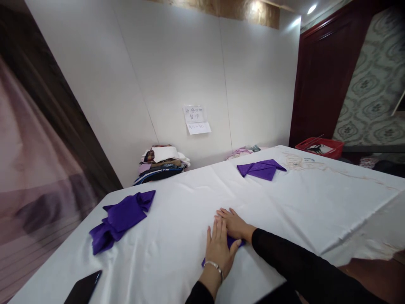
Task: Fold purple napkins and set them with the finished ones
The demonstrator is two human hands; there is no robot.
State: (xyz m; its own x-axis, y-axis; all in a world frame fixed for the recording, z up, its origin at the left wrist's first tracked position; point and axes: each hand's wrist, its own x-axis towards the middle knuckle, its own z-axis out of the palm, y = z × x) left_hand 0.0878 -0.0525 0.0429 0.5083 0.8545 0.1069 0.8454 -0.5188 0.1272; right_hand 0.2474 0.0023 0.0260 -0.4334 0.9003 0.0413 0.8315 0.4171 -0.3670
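Observation:
Both hands lie on a folded purple cloth napkin on the white-covered table, hiding most of it. My left hand, with a bracelet at the wrist, rests flat with fingers stretched forward and thumb apart. My right hand lies just beyond it, also flat, its fingers pointing left and touching or nearly touching the left fingertips. Purple edges of the napkin show below the right palm and beside the left wrist. Neither hand grips anything visible.
A crumpled purple cloth lies to the left, and a folded purple napkin farther back. A black phone is at the front left. Stacked clothes stand behind the table; a red basket sits at the back right.

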